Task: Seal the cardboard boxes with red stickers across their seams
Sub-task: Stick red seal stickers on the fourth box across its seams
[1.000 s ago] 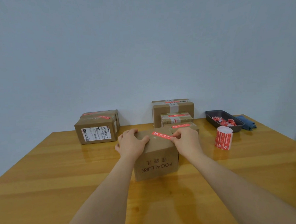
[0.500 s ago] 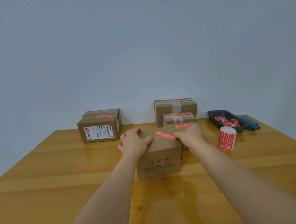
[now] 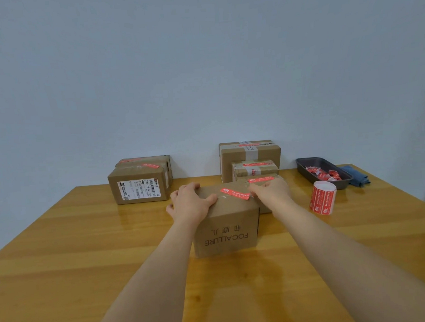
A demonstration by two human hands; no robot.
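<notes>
A brown cardboard box (image 3: pixel 227 231) printed FOCALLURE stands on the wooden table (image 3: pixel 88 261) in front of me. A red sticker (image 3: pixel 235 193) lies across the seam on its top. My left hand (image 3: pixel 190 204) grips the box's top left corner, thumb on the lid. My right hand (image 3: pixel 269 191) rests at the top right edge, fingertips on the sticker's right end. A roll of red stickers (image 3: pixel 323 197) stands upright to the right.
Stickered boxes sit at the back: two at the left (image 3: pixel 140 183), three stacked stepwise at the centre (image 3: pixel 252 156). A dark tray (image 3: pixel 302 164) holding red scraps and a blue cloth (image 3: pixel 356 176) lie at the far right. A wall rises behind the table.
My right hand slid rightward along the sticker to the box's right edge. The left hand kept its hold. The view shifted slightly.
</notes>
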